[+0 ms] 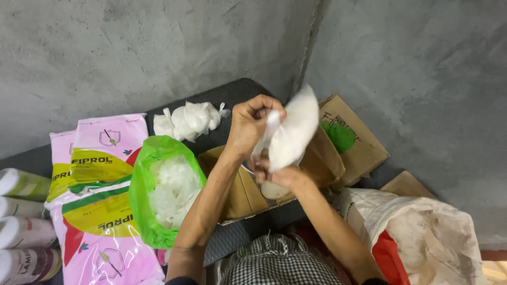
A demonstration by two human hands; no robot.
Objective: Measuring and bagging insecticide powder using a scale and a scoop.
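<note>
My left hand (251, 126) pinches the top of a small clear plastic bag (293, 132) filled with white powder. My right hand (274, 173) supports the same bag from below, mostly hidden behind it. Both hands hold it above an open brown cardboard box (240, 195). A pale round shape (273, 190) shows inside the box under the right hand. The bag looks blurred.
A green plastic bag (141, 190) holding empty clear bags lies left of the box. Filled white bags (190, 119) sit at the back by the grey wall. Pink printed sacks (100, 211) lie left; a soiled white sack (433, 232) lies right. A green patch (340, 136) shows in the box.
</note>
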